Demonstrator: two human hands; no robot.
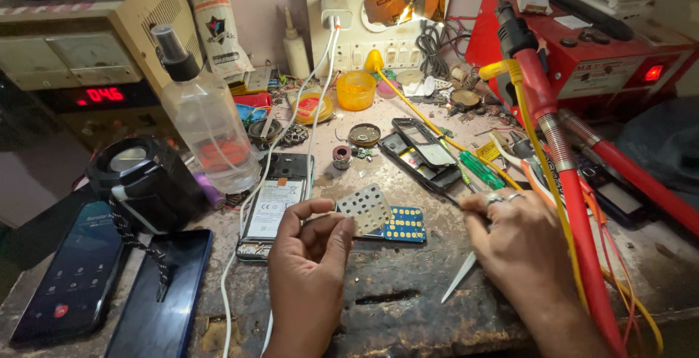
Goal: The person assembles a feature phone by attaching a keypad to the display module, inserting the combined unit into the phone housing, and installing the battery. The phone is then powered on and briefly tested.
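My left hand [309,256] pinches a pale keypad sheet with small holes [364,209], lifting it off a blue and yellow keypad circuit board [403,225] that lies on the worn bench. My right hand [513,245], with rings on two fingers, holds metal tweezers [459,278] whose long end points down toward the bench edge; its fingers rest just right of the board. An opened phone showing its battery [273,205] lies left of the board. A black phone frame [422,152] lies behind it.
A clear spray bottle [206,121], a black round speaker [142,179] and two dark phones [109,281] stand at the left. White cables [244,241] cross the bench. A red hot-air handle and hose [561,161] and a red station [619,59] crowd the right. An orange cup [355,90] sits behind.
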